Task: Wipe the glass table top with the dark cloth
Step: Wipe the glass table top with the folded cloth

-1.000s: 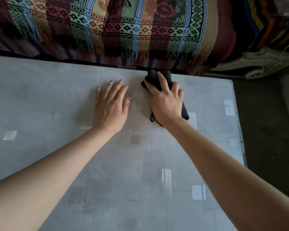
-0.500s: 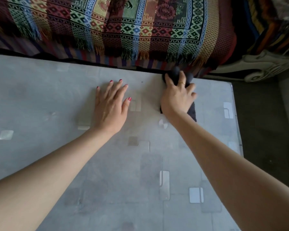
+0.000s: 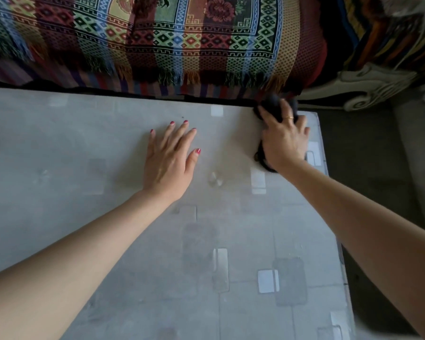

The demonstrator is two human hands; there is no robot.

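The glass table top (image 3: pixel 108 217) is pale grey and fills most of the view. My right hand (image 3: pixel 284 141) presses the dark cloth (image 3: pixel 271 104) flat against the glass at the far right corner, fingers spread over it; the cloth shows beyond my fingertips and under my wrist. My left hand (image 3: pixel 169 158) lies flat on the glass near the middle, palm down, fingers apart, holding nothing.
A sofa with a colourful patterned fringed blanket (image 3: pixel 157 45) runs along the table's far edge. The table's right edge (image 3: pixel 339 241) drops to a dark floor (image 3: pixel 378 180). A white carved furniture piece (image 3: pixel 368 87) stands at the far right.
My right hand has slid the dark cloth to the right along the far edge, into the far right corner. My left hand has stayed flat in place.
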